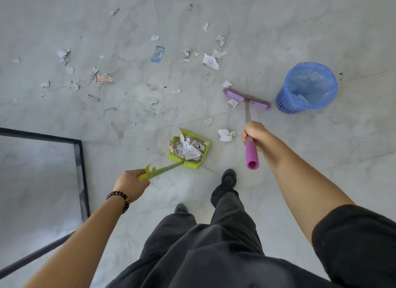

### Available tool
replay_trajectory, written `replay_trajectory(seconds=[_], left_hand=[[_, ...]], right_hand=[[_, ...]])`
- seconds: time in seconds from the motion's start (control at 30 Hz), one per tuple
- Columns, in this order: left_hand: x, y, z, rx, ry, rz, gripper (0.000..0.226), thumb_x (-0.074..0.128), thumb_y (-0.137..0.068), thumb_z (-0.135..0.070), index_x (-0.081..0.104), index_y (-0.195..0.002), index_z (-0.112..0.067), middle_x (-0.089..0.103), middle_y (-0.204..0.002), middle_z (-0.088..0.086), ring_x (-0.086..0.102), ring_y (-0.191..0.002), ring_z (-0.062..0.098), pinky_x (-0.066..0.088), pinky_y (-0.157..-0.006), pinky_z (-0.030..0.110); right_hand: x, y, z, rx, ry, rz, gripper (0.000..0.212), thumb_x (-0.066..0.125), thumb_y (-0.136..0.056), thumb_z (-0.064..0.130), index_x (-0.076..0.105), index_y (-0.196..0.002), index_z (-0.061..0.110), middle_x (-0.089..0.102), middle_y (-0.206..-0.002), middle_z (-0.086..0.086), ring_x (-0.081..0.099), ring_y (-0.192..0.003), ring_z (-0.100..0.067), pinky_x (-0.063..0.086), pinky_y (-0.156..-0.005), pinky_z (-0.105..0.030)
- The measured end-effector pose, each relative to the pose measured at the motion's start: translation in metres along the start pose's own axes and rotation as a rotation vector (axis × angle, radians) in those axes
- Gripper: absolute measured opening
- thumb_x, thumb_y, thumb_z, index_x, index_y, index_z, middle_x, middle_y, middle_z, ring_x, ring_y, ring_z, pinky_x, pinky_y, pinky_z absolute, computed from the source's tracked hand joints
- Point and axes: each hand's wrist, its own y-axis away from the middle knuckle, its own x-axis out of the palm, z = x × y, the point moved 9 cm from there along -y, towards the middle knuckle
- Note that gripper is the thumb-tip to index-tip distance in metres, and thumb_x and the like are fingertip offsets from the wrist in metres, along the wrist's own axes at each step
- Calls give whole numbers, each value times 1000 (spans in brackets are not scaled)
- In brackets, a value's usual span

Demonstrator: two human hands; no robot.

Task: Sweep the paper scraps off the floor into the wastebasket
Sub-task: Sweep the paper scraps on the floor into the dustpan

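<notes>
My left hand (131, 186) grips the long handle of a green dustpan (204, 145) that rests on the floor and holds a heap of paper scraps. My right hand (255, 134) grips the purple broom's handle just above its pink foam end; the broom head (246, 99) sits on the floor beside a scrap. A blue wastebasket (287, 103) with a blue liner stands to the right of the broom head. Several paper scraps (211, 61) lie scattered over the grey floor ahead, and one crumpled scrap (226, 135) lies between dustpan and broom.
A blue wrapper (158, 54) lies among the scraps. A glass panel with a black frame (80, 159) stands at my left. My feet in dark shoes (228, 178) are just behind the dustpan.
</notes>
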Motion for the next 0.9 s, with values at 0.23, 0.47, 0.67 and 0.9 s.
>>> replay_trajectory(seconds=[0.23, 0.47, 0.67, 0.9], left_hand=[[-32, -18, 26, 63, -72, 14, 36, 60, -83, -12, 71, -114, -26, 58, -61, -2, 52, -53, 20, 40, -48, 21], [-64, -44, 90, 210, -135, 105, 39, 58, -84, -10, 69, -120, -22, 54, -58, 2, 45, -46, 20, 36, -46, 20], [-89, -43, 127, 357, -271, 137, 39, 62, -83, -11, 70, -119, -22, 65, -69, 3, 60, -61, 24, 53, -61, 32], [-93, -33, 147, 437, -434, 164, 19, 61, -81, -11, 72, -90, -23, 59, -63, 0, 56, -60, 21, 43, -55, 23]], right_hand=[[45, 40, -73, 19, 376, 15, 31, 35, -68, -7, 52, -42, 0, 51, -45, -15, 52, -49, -28, 50, -61, -36], [103, 120, -223, 75, 395, 12, 27, 30, -93, 6, 52, -108, 5, 46, -52, -11, 39, -29, -16, 36, -35, -21], [145, 183, -311, 112, 439, 15, 35, 31, -93, 1, 49, -121, 12, 49, -67, -13, 43, -37, -17, 40, -37, -25], [148, 223, -348, 93, 150, -41, 37, 35, -99, 10, 47, -132, -1, 46, -60, -12, 38, -42, -19, 32, -34, -22]])
